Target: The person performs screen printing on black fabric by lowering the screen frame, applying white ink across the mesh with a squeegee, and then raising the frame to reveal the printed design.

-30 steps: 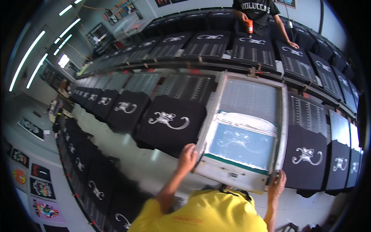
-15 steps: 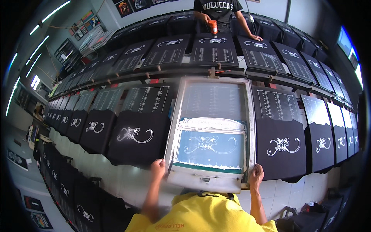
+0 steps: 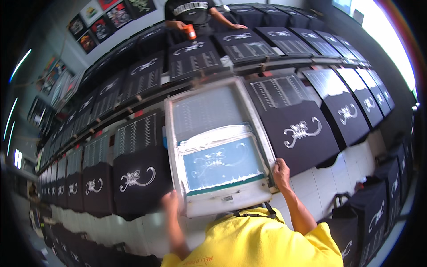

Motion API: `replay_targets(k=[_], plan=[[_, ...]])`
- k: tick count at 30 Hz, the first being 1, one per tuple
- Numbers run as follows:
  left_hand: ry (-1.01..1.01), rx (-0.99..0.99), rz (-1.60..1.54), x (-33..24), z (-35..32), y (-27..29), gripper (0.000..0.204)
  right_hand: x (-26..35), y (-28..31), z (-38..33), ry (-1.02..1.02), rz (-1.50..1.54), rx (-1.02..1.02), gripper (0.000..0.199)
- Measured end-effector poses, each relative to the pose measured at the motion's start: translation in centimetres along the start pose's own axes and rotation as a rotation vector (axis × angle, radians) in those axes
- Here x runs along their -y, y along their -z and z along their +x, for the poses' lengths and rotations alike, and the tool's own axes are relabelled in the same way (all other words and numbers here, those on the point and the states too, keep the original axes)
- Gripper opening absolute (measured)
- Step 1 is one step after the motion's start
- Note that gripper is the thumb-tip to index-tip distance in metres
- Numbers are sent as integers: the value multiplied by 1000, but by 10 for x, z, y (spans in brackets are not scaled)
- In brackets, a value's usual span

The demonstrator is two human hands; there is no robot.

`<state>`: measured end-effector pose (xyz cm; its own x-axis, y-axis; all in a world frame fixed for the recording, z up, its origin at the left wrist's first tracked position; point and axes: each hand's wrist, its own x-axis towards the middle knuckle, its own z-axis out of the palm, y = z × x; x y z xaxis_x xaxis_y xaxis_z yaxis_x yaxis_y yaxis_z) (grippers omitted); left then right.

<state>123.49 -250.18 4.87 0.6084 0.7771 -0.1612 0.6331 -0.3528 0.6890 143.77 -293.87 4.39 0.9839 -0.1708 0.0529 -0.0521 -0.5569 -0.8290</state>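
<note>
A screen-printing frame (image 3: 227, 202) with pale wooden edges spans the space before me, tilted in the picture. White ink lies in a thick band across its mesh, above a blue area (image 3: 195, 171) with a scroll-and-flower design. My left hand (image 3: 171, 201), somewhat blurred, is closed on the frame's lower left edge. Closed on the lower right edge is my right hand (image 3: 281, 173). A dark printed garment (image 3: 138, 191) lies left of the frame, and another dark garment (image 3: 302, 151) lies right of it, each with a white scroll print. Whatever lies beneath the frame is hidden.
Rows of boards with dark printed garments run to both sides. Beyond the rail (image 3: 147, 100), a person (image 3: 191, 18) holds an orange heat gun (image 3: 190, 32) over a printed garment. More draped garments (image 3: 378, 196) stand at the right, above a tiled floor (image 3: 307, 196).
My view has turned right and tilted, so the scene sits further left and slanted. Both hands stay on the frame, which has shifted with them. The person opposite still holds the heat gun.
</note>
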Motion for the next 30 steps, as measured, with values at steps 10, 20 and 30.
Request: replay_targets(k=[10, 20, 30], plan=[[-46, -118, -279, -58, -43, 12, 44, 16, 25, -2, -14, 63, 35, 24], [-1, -155, -406, -139, -126, -66, 42, -47, 135, 74, -46, 192, 42, 24], [-63, -70, -414, -216, -212, -227, 29, -158, 293, 196, -29, 194, 33, 24]])
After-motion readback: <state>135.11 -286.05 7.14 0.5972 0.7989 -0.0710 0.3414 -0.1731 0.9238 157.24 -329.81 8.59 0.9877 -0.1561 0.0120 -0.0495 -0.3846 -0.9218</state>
